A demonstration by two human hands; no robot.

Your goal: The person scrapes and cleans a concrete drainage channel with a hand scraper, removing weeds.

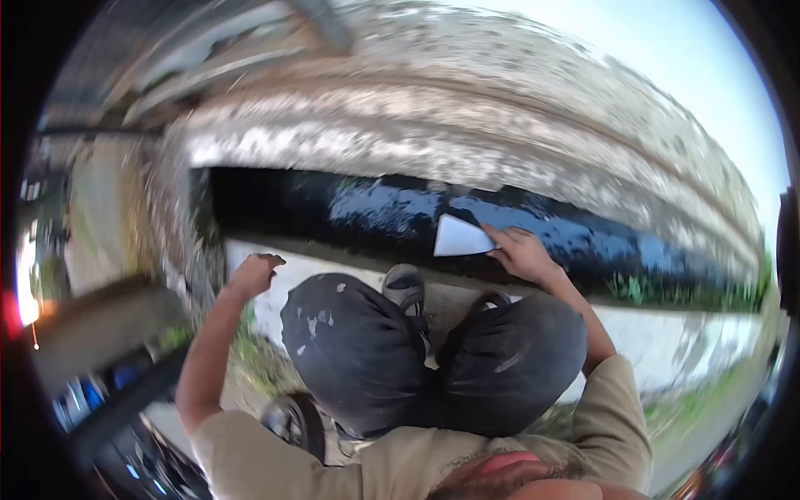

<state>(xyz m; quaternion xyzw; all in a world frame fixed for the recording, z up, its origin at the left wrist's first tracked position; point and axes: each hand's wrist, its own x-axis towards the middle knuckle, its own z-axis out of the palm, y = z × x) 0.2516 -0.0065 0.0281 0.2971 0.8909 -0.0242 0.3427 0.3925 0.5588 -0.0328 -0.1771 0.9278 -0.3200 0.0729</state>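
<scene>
My right hand (527,254) grips a putty knife (462,237) with a wide, pale, flaring blade. The blade points left over a dark, wet channel (383,207), in front of my knees. Off to the left, my left hand (253,276) hangs near the white ledge (268,304) by my knee. Its fingers are curled in, and I cannot make out whether anything is between them.
Beyond the channel rises a rough, paint-flaked concrete wall (350,146). My bent knees and shoes (405,287) are at the near edge. Green weeds (637,287) grow at the right, and a wheel (296,423) stands behind my left leg.
</scene>
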